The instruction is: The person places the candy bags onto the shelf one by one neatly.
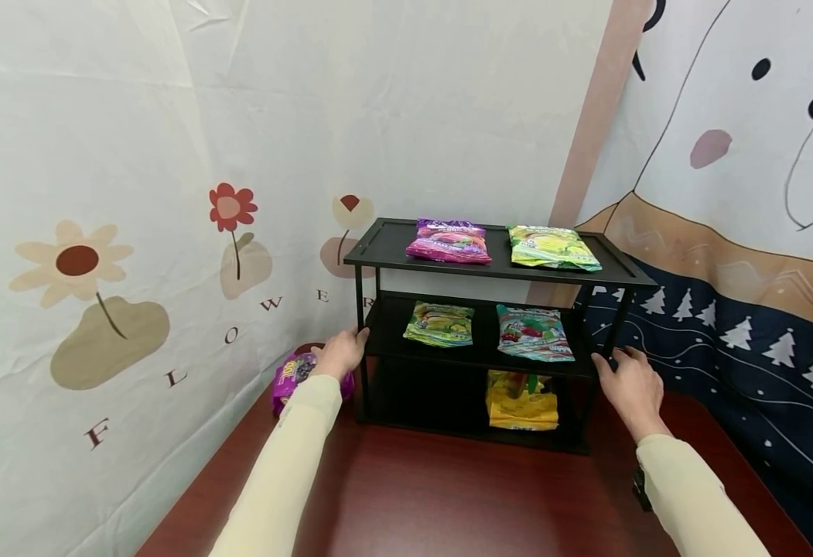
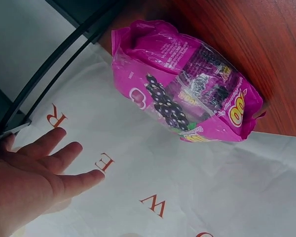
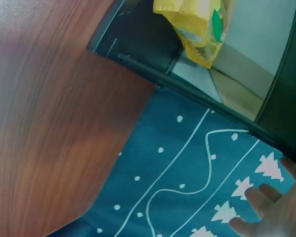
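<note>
A black three-tier shelf rack [image 1: 497, 271] stands on the table, with a hand at each side. My left hand [image 1: 342, 354] grips its left side near the front post, at the middle tier. In the left wrist view that hand's other fingers [image 2: 84, 181] spread away from the frame. My right hand [image 1: 632, 391] holds the right front post, thumb and forefinger on either side of it. Two candy bags, purple [image 1: 450, 241] and yellow-green [image 1: 552, 247], lie on top. A green bag [image 1: 439, 323] and a teal bag [image 1: 534, 333] lie on the middle tier.
A yellow bag [image 1: 521, 401] stands on the bottom tier, at the right. Left of the rack, a purple grape-printed bag [image 2: 187, 89] sits on the reddish-brown table [image 1: 406, 495] by the edge. Printed cloth [image 1: 295, 139] hangs behind and at both sides.
</note>
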`<state>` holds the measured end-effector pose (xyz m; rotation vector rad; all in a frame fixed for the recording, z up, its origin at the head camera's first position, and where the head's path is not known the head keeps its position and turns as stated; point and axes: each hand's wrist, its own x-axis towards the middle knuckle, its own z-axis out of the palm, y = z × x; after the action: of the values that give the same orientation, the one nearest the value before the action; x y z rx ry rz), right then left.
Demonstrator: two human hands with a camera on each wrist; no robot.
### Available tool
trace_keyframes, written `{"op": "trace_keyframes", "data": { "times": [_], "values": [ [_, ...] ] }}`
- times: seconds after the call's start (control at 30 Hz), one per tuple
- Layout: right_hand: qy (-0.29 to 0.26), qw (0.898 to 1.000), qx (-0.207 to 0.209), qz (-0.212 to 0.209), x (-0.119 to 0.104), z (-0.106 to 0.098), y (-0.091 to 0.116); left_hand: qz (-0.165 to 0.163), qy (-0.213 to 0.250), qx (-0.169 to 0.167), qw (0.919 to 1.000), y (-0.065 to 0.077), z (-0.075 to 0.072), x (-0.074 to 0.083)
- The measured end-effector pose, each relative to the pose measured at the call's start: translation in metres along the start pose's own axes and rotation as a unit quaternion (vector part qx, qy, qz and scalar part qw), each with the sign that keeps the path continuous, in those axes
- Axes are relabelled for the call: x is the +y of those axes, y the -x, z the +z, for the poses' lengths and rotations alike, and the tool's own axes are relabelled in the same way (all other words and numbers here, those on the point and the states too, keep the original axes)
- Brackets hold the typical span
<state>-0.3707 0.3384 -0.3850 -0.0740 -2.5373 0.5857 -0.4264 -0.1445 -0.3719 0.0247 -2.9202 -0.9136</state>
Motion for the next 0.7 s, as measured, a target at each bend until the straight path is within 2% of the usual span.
{"op": "trace_keyframes", "data": {
  "times": [0.17,0.23,0.5,0.7],
  "values": [
    [-0.017,0.997,-0.070,0.024,0.002,-0.004,-0.003,0.003,-0.007,-0.003,1.0000,0.000,0.000,-0.001],
    [-0.021,0.996,-0.083,0.029,0.002,-0.005,-0.004,0.001,-0.009,-0.008,0.9999,0.000,0.000,-0.002],
    [-0.020,0.997,-0.069,0.036,0.000,-0.002,-0.008,0.013,-0.012,-0.033,0.9993,-0.002,-0.007,-0.006],
    [-0.020,0.996,-0.067,0.049,0.001,0.000,-0.007,0.031,0.003,-0.073,0.9968,-0.005,-0.013,-0.011]
  ]
}}
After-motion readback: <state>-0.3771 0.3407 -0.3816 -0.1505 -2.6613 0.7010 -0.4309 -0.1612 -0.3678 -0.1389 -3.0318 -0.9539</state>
